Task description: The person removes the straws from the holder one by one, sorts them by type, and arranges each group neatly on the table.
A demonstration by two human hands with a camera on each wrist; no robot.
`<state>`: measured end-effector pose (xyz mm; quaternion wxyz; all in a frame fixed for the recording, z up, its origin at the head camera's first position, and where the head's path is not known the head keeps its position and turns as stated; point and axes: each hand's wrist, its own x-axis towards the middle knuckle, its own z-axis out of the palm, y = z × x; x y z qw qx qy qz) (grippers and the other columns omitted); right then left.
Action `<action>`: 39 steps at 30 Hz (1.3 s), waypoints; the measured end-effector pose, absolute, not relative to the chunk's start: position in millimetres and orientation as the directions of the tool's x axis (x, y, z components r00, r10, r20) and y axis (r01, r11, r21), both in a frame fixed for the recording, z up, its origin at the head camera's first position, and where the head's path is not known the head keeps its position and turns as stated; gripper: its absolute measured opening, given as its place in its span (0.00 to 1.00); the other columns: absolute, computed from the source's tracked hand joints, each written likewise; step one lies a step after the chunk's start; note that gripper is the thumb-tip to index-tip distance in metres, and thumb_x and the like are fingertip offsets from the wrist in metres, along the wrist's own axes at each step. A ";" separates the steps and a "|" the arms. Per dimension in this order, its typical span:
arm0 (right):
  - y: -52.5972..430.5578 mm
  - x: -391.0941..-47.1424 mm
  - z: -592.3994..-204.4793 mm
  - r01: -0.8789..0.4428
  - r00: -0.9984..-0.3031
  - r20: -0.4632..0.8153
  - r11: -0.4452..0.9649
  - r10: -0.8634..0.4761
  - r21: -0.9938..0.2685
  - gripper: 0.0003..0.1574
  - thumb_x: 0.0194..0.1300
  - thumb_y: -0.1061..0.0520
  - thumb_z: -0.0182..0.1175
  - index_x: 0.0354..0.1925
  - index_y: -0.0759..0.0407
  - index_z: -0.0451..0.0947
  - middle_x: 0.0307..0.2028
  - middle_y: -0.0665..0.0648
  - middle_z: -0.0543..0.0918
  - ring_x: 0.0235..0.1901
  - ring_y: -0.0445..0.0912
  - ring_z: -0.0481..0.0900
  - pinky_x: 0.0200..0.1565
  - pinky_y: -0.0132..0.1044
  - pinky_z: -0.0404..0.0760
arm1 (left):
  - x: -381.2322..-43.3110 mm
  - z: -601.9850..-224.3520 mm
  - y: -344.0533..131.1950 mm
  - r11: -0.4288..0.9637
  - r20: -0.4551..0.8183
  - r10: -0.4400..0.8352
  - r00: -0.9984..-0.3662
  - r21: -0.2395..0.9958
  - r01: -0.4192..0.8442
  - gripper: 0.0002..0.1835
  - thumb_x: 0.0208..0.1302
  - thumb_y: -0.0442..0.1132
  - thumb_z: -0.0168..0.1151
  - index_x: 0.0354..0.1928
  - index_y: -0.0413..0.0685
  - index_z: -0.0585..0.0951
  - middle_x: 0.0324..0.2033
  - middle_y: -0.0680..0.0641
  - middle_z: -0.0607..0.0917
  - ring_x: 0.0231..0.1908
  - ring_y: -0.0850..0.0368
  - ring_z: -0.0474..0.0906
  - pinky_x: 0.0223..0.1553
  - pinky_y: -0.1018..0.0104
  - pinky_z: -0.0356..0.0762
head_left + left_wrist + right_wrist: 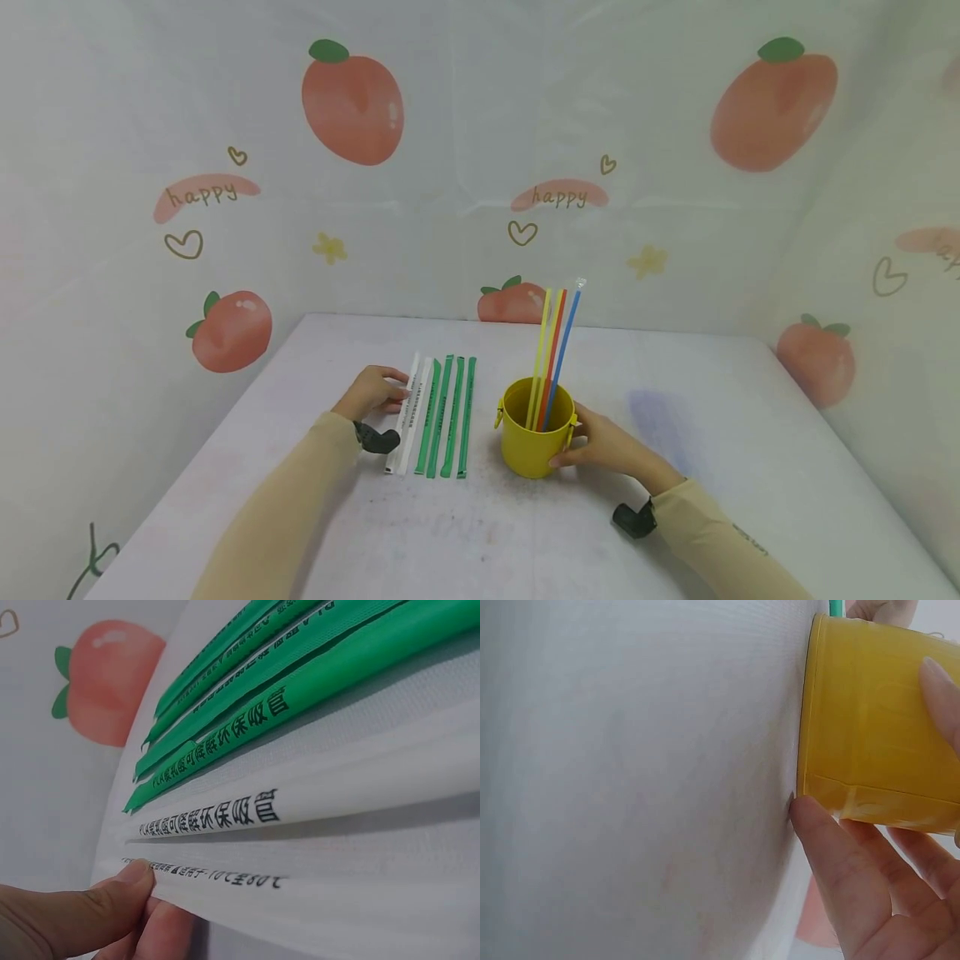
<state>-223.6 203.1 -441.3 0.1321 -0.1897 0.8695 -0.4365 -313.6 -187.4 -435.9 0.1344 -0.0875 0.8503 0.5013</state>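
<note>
My left hand (372, 392) pinches the leftmost white paper-wrapped straw (403, 421) between thumb and fingers near its far end. In the left wrist view the thumb (135, 876) lies over the printed wrapper. A second white wrapped straw (417, 417) lies alongside it, then several green wrapped straws (452, 417) in a row. To the right, a small yellow bucket (528, 454) stands upright on the table, holding several colored straws (552, 358) in yellow, red and blue. My right hand (606, 446) grips its right side, thumb in front and fingers behind.
The white table (480, 542) meets a white curtain (450, 233) printed with peaches at the back and sides. Two small handles (498, 412) hang on the bucket. A dark wrist camera (377, 438) sits on the left wrist, another (634, 519) on the right.
</note>
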 end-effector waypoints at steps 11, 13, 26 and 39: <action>202.6 -222.7 -439.8 -0.208 -0.895 -0.070 0.551 -0.441 -0.808 0.66 0.48 0.46 0.76 0.75 0.57 0.50 0.68 0.64 0.66 0.58 0.64 0.74 0.57 0.59 0.76 | -313.1 -433.3 -184.2 0.514 -0.311 -0.021 -0.950 0.812 -0.277 0.21 0.59 0.28 0.66 0.55 0.36 0.78 0.37 0.41 0.83 0.23 0.63 0.78 0.27 0.75 0.81; 202.7 -222.8 -439.9 -0.211 -0.893 -0.069 0.548 -0.445 -0.809 0.66 0.48 0.46 0.76 0.75 0.57 0.50 0.68 0.64 0.66 0.58 0.64 0.74 0.57 0.59 0.75 | -312.7 -432.5 -184.0 0.523 -0.317 -0.030 -0.948 0.803 -0.285 0.20 0.58 0.29 0.67 0.54 0.36 0.78 0.37 0.42 0.82 0.22 0.64 0.77 0.26 0.76 0.80; 204.2 -222.5 -440.6 -0.213 -0.892 -0.069 0.548 -0.448 -0.809 0.65 0.48 0.46 0.76 0.75 0.56 0.50 0.68 0.64 0.66 0.59 0.64 0.74 0.57 0.59 0.75 | -315.3 -433.5 -185.2 0.541 -0.341 -0.067 -0.938 0.778 -0.321 0.19 0.57 0.32 0.69 0.52 0.38 0.80 0.37 0.43 0.83 0.21 0.64 0.76 0.25 0.76 0.78; 203.3 -223.2 -439.7 -0.218 -0.890 -0.067 0.550 -0.450 -0.806 0.66 0.48 0.46 0.76 0.75 0.57 0.50 0.69 0.65 0.65 0.58 0.64 0.75 0.56 0.58 0.77 | -314.7 -432.1 -186.7 0.520 -0.361 -0.067 -0.930 0.783 -0.341 0.20 0.58 0.31 0.68 0.53 0.38 0.79 0.37 0.43 0.83 0.21 0.64 0.76 0.25 0.77 0.78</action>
